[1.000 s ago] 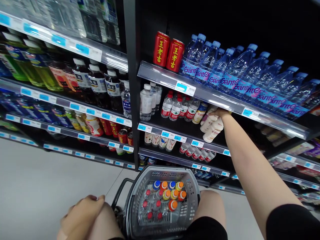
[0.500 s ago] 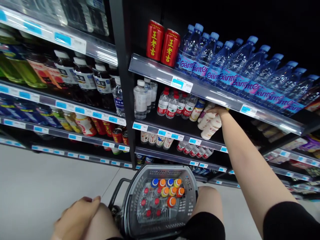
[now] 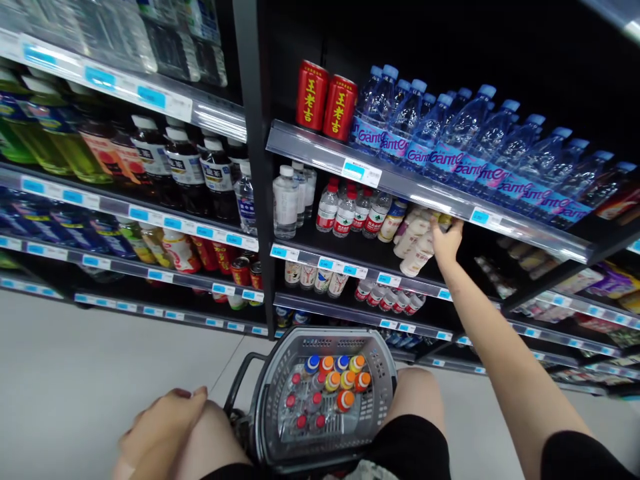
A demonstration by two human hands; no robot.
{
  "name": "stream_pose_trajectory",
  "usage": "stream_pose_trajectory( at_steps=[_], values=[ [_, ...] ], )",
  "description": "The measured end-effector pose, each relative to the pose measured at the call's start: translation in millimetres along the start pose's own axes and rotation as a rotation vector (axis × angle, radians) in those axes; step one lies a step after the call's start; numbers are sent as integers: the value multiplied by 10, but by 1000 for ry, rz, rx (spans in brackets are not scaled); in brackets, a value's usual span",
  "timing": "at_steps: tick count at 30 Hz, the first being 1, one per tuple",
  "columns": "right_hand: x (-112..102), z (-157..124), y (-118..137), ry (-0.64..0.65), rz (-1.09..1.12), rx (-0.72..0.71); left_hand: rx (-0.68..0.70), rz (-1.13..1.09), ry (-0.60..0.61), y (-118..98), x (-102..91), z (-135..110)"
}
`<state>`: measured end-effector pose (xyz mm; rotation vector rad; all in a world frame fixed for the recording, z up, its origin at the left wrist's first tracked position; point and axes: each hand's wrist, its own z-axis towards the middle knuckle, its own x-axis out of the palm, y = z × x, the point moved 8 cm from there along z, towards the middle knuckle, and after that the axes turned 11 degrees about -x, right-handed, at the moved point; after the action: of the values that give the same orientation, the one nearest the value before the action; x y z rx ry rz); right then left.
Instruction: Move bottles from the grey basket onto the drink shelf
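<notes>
My right hand reaches into the middle shelf under the shelf of blue-capped water bottles. Its thumb and fingers are apart, at the right side of a group of white bottles that lean to one side. Something yellow shows between thumb and fingers; whether they touch it I cannot tell. My left hand rests on my left knee, holding nothing, its fingers loosely bent and partly hidden. Between my knees stands a grey shopping basket, holding several bottles with orange, yellow, blue and red caps.
Above my right hand, a shelf edge with price tags juts out, carrying water bottles and two red cans. Red-capped water bottles stand left of the white ones. A black upright divides the shelves.
My right hand has shifted from the top of the white bottles to their right side, and its fingers have spread. My left hand stays on the knee. The view has moved slightly.
</notes>
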<state>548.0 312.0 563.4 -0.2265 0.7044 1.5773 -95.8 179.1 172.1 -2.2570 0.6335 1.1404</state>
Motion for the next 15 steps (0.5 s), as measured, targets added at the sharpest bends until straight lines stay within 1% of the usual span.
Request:
stream_pose_trajectory(
  at_steps=[1,2,3,5,7,8,10,15],
  values=[
    [-16,-199,-19,-51,26,-14,-8,14,5,3,0,-11],
    [9,-394,-45,-66,46,-16,-18,35,17,5,6,-25],
    [73,-574,-81,-42,57,2,-25,52,26,3,11,-40],
    [287,-874,-183,94,82,77,-18,56,20,-20,2,-76],
    [508,-1090,-327,241,125,197,-8,62,7,-39,-9,-115],
    [598,-1159,-406,295,151,256,-2,65,-2,-46,-18,-136],
    [729,-1208,-546,352,207,325,1,66,-7,-48,-34,-181],
    [914,-1088,-764,429,288,286,-10,51,-5,-9,-103,-280]
  ],
)
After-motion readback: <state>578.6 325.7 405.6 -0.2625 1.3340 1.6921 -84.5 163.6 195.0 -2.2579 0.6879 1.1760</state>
